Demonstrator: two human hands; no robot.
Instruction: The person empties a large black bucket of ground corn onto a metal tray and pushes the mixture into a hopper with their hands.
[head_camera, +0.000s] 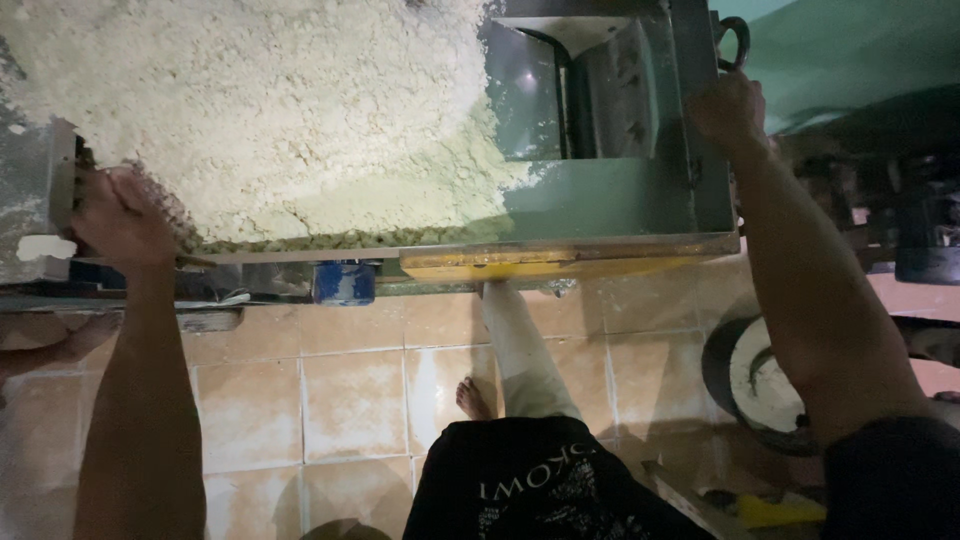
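Observation:
A green metal hopper machine (620, 200) holds a large heap of pale yellowish crumbly meal (260, 110) in its tray. My left hand (120, 215) is closed on the tray's left front rim (62, 170), right at the edge of the meal. My right hand (728, 108) grips the machine's upper right edge beside a dark metal ring handle (738, 42). A dark chute opening (575, 85) sits between the meal and my right hand.
Beige floor tiles (340, 400) lie below, with my bare foot (473, 398) and pale trouser leg on them. A blue part (343, 283) hangs under the tray's yellow front lip (540, 265). A round dark basin with white contents (755, 385) stands at the right.

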